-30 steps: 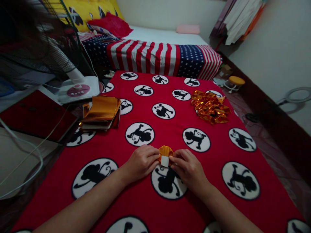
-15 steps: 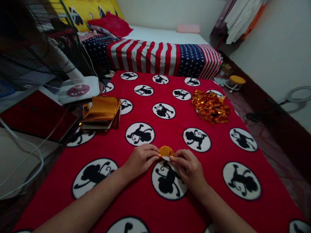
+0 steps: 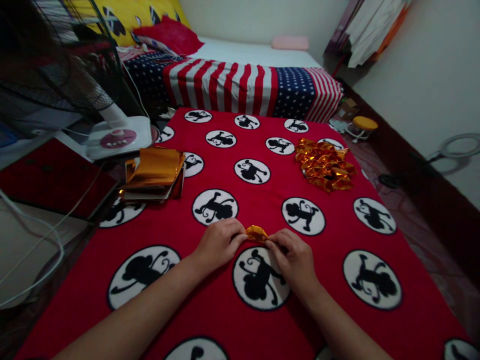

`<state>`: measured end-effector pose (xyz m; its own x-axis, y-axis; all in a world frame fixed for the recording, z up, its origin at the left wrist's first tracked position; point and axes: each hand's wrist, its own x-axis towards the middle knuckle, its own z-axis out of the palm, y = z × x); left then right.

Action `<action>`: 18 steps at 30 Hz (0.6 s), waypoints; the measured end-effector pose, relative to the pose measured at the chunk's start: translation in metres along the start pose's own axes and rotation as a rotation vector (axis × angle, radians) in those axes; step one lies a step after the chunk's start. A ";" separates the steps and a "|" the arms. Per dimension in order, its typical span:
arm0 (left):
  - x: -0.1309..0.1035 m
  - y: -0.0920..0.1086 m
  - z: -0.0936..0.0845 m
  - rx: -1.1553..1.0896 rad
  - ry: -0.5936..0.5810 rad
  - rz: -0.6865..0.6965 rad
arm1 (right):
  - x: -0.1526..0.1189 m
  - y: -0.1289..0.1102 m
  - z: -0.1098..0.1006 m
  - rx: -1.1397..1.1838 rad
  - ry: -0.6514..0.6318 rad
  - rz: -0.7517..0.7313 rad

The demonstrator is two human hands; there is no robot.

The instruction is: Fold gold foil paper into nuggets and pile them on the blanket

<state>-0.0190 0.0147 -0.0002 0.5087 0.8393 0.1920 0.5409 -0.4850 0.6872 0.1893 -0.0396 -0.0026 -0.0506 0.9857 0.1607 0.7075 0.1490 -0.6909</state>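
Between my two hands a small piece of gold foil paper (image 3: 257,233) is folded into a narrow shape with a raised middle. My left hand (image 3: 220,243) pinches its left end, thumb against fingers. The right end is pinched by my right hand (image 3: 293,255). Both hands rest low over the red cloth (image 3: 258,200), which bears monkeys in white circles. To the far left lies a stack of gold foil sheets (image 3: 155,170), loosely piled. A heap of folded gold foil pieces (image 3: 325,164) sits toward the far right of the cloth.
A fan's white base (image 3: 119,137) stands beyond the foil stack on the left, with cables near a dark red board (image 3: 56,175). A bed with a striped, starred cover (image 3: 240,87) is behind. On the right floor is a yellow-topped stool (image 3: 365,123).
The foil between my hands has become narrower, and the white paper side that showed at its near edge is now out of sight. Both hands remain in nearly the same place.
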 end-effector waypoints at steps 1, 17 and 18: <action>0.000 0.001 0.000 0.015 -0.006 -0.013 | 0.000 0.000 0.000 -0.016 0.003 0.008; 0.008 0.007 0.001 0.131 -0.017 -0.123 | 0.006 -0.008 0.002 -0.201 0.013 0.053; 0.008 0.007 0.001 0.134 -0.015 -0.128 | 0.006 -0.008 0.003 -0.209 0.014 0.058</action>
<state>-0.0100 0.0177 0.0053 0.4392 0.8930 0.0979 0.6855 -0.4036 0.6060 0.1813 -0.0348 0.0015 0.0036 0.9907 0.1357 0.8395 0.0707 -0.5387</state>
